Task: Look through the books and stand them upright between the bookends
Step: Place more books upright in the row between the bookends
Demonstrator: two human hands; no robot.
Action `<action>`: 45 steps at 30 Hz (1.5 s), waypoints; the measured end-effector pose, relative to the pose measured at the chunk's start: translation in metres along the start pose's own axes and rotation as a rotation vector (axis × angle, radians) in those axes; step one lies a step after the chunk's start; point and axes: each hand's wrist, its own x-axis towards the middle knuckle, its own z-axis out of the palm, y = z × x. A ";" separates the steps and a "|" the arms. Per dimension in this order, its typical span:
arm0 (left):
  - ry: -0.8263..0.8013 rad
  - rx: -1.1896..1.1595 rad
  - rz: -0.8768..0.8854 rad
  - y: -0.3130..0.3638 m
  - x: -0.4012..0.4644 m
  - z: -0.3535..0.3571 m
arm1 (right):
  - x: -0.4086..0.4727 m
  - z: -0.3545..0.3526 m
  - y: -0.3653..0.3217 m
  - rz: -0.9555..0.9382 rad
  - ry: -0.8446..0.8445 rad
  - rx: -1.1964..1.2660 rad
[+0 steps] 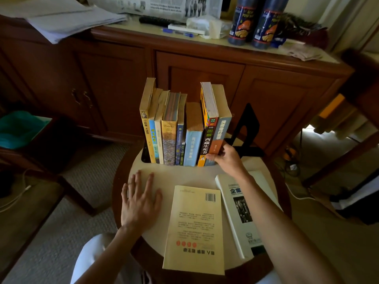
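Note:
Several books stand upright in a row at the back of the round table. The rightmost one, a blue and orange book, is gripped at its lower spine by my right hand. Just right of it stands a black bookend, a small gap away. The left bookend shows only as a dark base behind the leftmost book. My left hand lies flat on the tabletop with fingers spread. A yellow book lies back cover up in front. A white book lies partly under my right forearm.
A wooden cabinet stands behind the table, with newspapers, pens and two dark spray cans on top. A dark side table with something teal on it is at the left. Cables lie on the carpet at the right.

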 end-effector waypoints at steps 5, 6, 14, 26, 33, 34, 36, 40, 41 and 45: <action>-0.014 -0.023 -0.004 0.000 -0.001 -0.005 | -0.053 0.001 -0.003 -0.008 0.096 -0.041; -0.022 -0.024 0.000 0.000 -0.001 -0.006 | -0.070 -0.001 0.004 -0.002 0.147 -0.081; -0.159 -0.198 -0.065 0.025 -0.014 -0.022 | -0.188 -0.022 0.073 0.188 0.167 -0.769; -0.163 -0.318 0.142 0.061 -0.059 -0.008 | -0.244 0.035 0.046 0.250 0.270 -0.864; -0.078 -0.486 0.007 0.077 -0.058 -0.021 | -0.249 0.044 0.038 0.299 0.241 -0.830; -0.071 -0.483 -0.006 0.077 -0.058 -0.020 | -0.250 0.044 0.037 0.304 0.234 -0.823; -0.069 -0.470 -0.015 0.074 -0.058 -0.019 | -0.249 0.039 0.039 0.328 0.237 -0.760; -0.068 -0.353 -0.001 0.061 -0.051 -0.023 | -0.249 0.019 0.034 0.484 0.396 -0.545; -0.074 -0.344 -0.004 0.058 -0.050 -0.024 | -0.249 0.015 0.032 0.510 0.411 -0.534; -0.016 -0.233 0.007 0.055 -0.051 -0.034 | -0.239 -0.001 0.027 0.618 0.414 -0.424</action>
